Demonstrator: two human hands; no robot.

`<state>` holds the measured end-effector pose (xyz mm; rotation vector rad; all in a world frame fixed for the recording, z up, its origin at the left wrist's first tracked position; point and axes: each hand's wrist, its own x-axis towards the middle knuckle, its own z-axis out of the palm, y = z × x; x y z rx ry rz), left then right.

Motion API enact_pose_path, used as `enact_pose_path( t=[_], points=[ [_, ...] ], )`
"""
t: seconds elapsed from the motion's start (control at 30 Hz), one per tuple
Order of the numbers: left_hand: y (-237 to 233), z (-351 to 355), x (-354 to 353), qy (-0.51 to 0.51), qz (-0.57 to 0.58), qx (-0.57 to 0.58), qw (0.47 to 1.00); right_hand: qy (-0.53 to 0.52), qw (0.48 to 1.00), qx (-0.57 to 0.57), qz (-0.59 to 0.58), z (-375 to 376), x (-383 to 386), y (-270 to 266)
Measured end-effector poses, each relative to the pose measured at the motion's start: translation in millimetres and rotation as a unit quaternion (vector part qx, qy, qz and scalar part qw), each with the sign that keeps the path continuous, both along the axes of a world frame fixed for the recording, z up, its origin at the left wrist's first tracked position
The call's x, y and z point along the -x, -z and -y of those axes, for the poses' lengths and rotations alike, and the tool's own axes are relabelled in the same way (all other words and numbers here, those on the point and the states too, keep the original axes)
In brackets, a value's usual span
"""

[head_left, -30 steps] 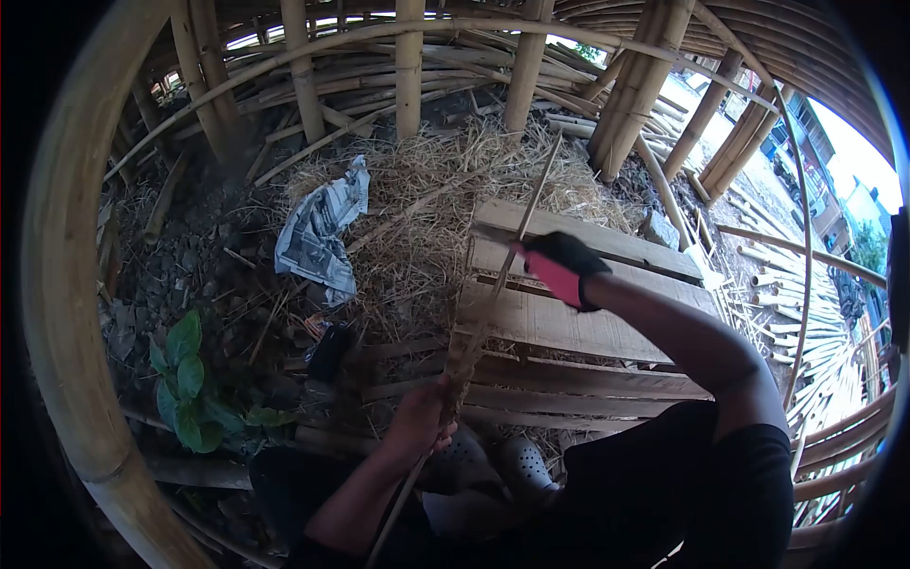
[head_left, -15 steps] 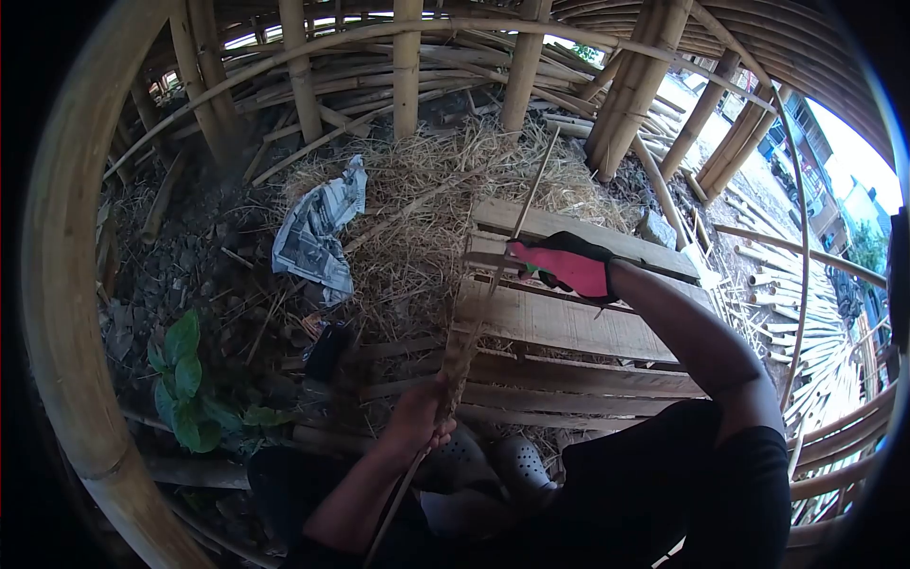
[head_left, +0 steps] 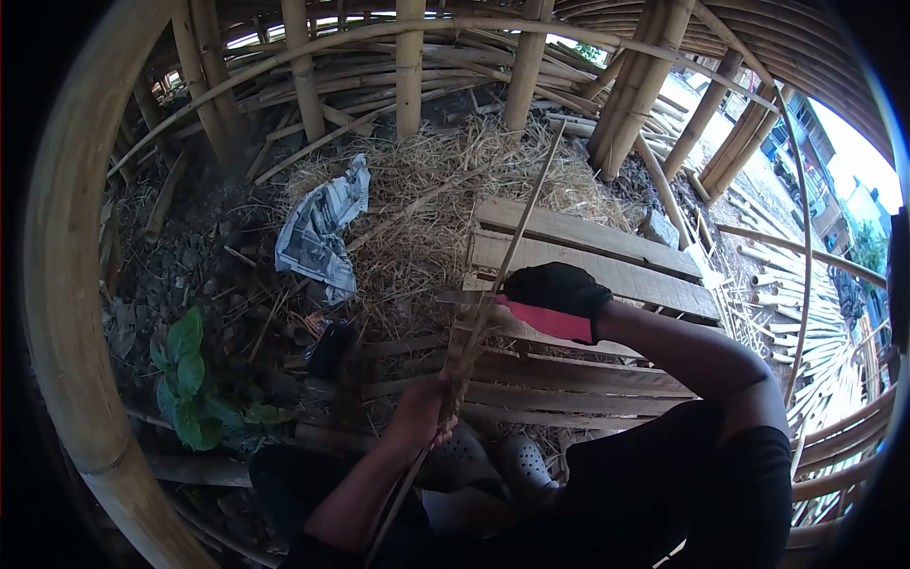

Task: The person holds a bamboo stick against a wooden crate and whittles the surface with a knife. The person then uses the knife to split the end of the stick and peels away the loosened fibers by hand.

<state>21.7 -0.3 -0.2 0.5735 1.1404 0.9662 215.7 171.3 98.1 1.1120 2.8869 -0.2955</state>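
Note:
A long thin bamboo strip (head_left: 527, 213) runs slanting from the lower middle up towards the posts. My bare left hand (head_left: 423, 413) is wrapped round its lower part, above the shoes. My right hand (head_left: 557, 299), in a black and pink glove, is closed round the handle of a knife, whose handle is hidden in the fingers. The knife blade (head_left: 462, 297) points left and crosses the strip, seemingly touching it, above my left hand.
A slatted wooden pallet (head_left: 597, 267) lies under my right arm. Crumpled newspaper (head_left: 318, 237) rests on straw. A green plant (head_left: 186, 379) grows at the left, near a dark object (head_left: 329, 350). A thick curved bamboo pole (head_left: 66, 247) stands at the far left, with posts (head_left: 409, 76) behind.
My right hand has moved slightly down and left and turned, so its black back faces up and the blade now shows across the strip. My left hand has hardly moved.

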Motion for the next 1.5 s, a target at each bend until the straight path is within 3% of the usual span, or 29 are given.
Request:
enact_pose_path(
  t=[0.07, 0.13, 0.3, 0.43, 0.53, 0.63, 0.67, 0.7, 0.8, 0.87, 0.9, 0.97, 1.17, 1.5],
  points=[
    [6, 0, 4, 0.018, 0.012, 0.012, 1.0, -0.01, 0.999, -0.002, -0.039, -2, -3, 2],
    [6, -1, 4, 0.019, 0.013, 0.01, 1.0, 0.063, 0.996, 0.044, 0.055, 10, 9, -23],
    [7, 0, 2, 0.01, 0.004, -0.002, 1.0, 0.101, 0.99, 0.065, 0.071, 13, 18, -23],
    [8, 0, -2, 0.011, -0.083, -0.031, 0.996, 0.15, 0.978, 0.137, 0.039, 12, 22, -22],
    [8, 0, -2, 0.01, -0.122, -0.042, 0.992, 0.184, 0.974, 0.116, 0.064, 18, 29, -22],
    [4, 1, -3, 0.017, -0.152, -0.062, 0.986, 0.154, 0.971, 0.153, 0.097, 39, 39, -35],
    [2, 1, -3, 0.018, -0.153, -0.072, 0.986, 0.086, 0.996, -0.008, 0.016, 35, 28, 12],
    [2, 1, -3, 0.017, -0.152, -0.07, 0.986, 0.085, 0.996, -0.007, 0.017, 37, 31, 6],
    [4, 1, -3, 0.018, -0.145, -0.059, 0.987, 0.095, 0.991, 0.062, 0.073, 41, 42, -23],
    [4, 0, -3, 0.012, -0.145, -0.057, 0.988, 0.168, 0.966, 0.186, 0.063, 40, 45, -31],
    [3, 0, -3, 0.012, -0.145, -0.057, 0.988, 0.168, 0.966, 0.185, 0.063, 37, 46, -32],
    [3, 1, -3, 0.009, -0.144, -0.057, 0.988, 0.193, 0.931, 0.302, 0.06, 32, 45, -33],
    [9, 0, -1, 0.018, -0.146, -0.068, 0.987, 0.178, 0.895, 0.406, -0.047, 11, 34, 8],
    [0, 3, -4, 0.01, -0.19, -0.085, 0.978, 0.174, 0.874, 0.451, -0.051, 7, 37, -1]
  ],
)
